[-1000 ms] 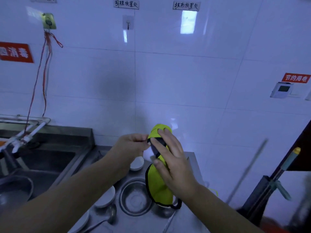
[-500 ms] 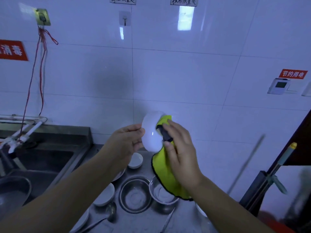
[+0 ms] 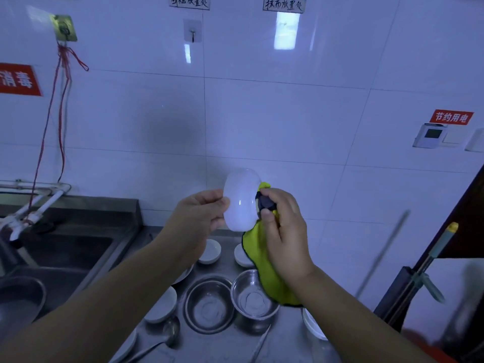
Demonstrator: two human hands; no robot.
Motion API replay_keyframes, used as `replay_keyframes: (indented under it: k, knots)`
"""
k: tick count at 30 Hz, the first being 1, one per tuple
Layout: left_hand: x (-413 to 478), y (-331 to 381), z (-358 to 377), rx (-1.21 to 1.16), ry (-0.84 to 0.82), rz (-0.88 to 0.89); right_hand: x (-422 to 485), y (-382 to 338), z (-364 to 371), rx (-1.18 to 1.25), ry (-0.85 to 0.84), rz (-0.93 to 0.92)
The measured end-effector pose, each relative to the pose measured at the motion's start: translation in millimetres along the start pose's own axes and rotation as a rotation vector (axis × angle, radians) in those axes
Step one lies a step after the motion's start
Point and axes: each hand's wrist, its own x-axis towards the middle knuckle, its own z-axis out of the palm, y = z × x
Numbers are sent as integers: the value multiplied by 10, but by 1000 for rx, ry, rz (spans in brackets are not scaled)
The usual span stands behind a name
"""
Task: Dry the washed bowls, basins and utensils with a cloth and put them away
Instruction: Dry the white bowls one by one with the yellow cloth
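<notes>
I hold a small white bowl [image 3: 241, 199] up at chest height, its outer side turned toward me. My left hand [image 3: 199, 218] pinches its left rim. My right hand [image 3: 282, 231] presses a yellow cloth with a dark edge [image 3: 264, 268] against the bowl's right side, and the cloth hangs down over the counter. Below on the steel counter [image 3: 230, 344] stand two steel bowls [image 3: 209, 305] [image 3: 251, 297], several small white bowls [image 3: 210, 251] and a ladle [image 3: 167, 334].
A steel sink [image 3: 60, 255] with a basin in it lies at the left, with a tap [image 3: 28, 216] above it. A white tiled wall [image 3: 262, 127] rises close behind the counter. Dark poles and a handle [image 3: 440, 247] lean at the right.
The cloth covered the bowl a second ago; the bowl has since emerged left of the cloth, turned side-on and lifted higher. The right hand has shifted to the bowl's right side.
</notes>
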Motion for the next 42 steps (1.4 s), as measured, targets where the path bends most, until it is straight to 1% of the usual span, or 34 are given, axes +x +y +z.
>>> replay_keyframes:
  k: [2, 4, 5, 8, 9, 12, 15, 17, 18, 21, 22, 23, 26, 28, 30, 32, 34, 37, 39, 40, 42]
  knots:
    - [24, 25, -26, -22, 67, -8, -82, 1, -23, -14, -48, -69]
    - [43, 31, -54, -56, 99, -17, -125, -5, -63, -88, -96, -141]
    - [44, 26, -47, -69, 100, -20, -104, -14, -70, -117, -78, -150]
    - [12, -30, 54, -121, 89, -28, 45, -116, -5, -143, 43, -105]
    - [4, -48, 105, -161, 74, -35, 87, -158, 43, -150, 35, -101]
    - [35, -51, 201, -310, 37, -89, 37, -181, 203, -235, -61, -130]
    - [65, -16, 248, -440, 33, -143, -197, -5, 301, -325, -20, -232]
    - [24, 17, 268, -476, 30, -177, -288, 116, 284, -293, 48, -284]
    - [2, 28, 266, -512, 28, -189, -305, 160, 258, -238, 77, -270]
    - [-39, 43, 229, -602, 31, -199, -261, 201, 163, -12, 133, -109]
    - [-39, 35, 225, -610, 34, -197, -229, 174, 154, 12, 128, -91]
    - [-38, 21, 235, -613, 35, -196, -191, 130, 158, -9, 106, -111]
    - [-35, -33, 298, -605, 30, -205, -125, 15, 226, -194, -17, -262]
    - [-27, -40, 295, -618, 30, -214, -142, 43, 238, -226, -38, -288]
    - [-28, -45, 244, -656, 30, -226, -185, 119, 220, -148, 13, -226]
    - [-48, -70, 179, -666, 7, -225, -218, 148, 185, 33, 97, -57]
    - [-59, -109, 106, -631, -57, -197, -224, 128, 156, 201, 146, 92]
    - [-49, -136, -3, -453, -105, -146, -156, 94, 80, 453, 91, 319]
    - [-59, -131, -78, -227, -129, -98, -90, 122, -14, 582, 34, 452]
    - [-68, -119, -114, -76, -172, -60, -64, 136, -58, 598, -5, 470]
    - [-94, -90, -186, 290, -280, 67, -20, 136, -119, 570, -102, 422]
